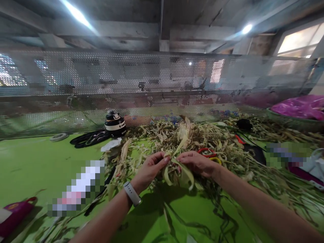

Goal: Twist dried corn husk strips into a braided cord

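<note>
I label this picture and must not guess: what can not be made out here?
All in the head view:
- Grip of bare right hand: partly behind curling pale leaf strips.
- Long pale object: hidden by pixel blur.
- Left purple object: cut by left edge.
- Contents of green round basin: under pink plastic.

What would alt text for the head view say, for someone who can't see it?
A bare left hand and right hand pinch curling pale-green leafy strips over a bright green table. Beyond them spreads a tangled heap of dry tan plant strips. A rounded black-and-white container stands farther left, before a perforated grey screen.
</note>
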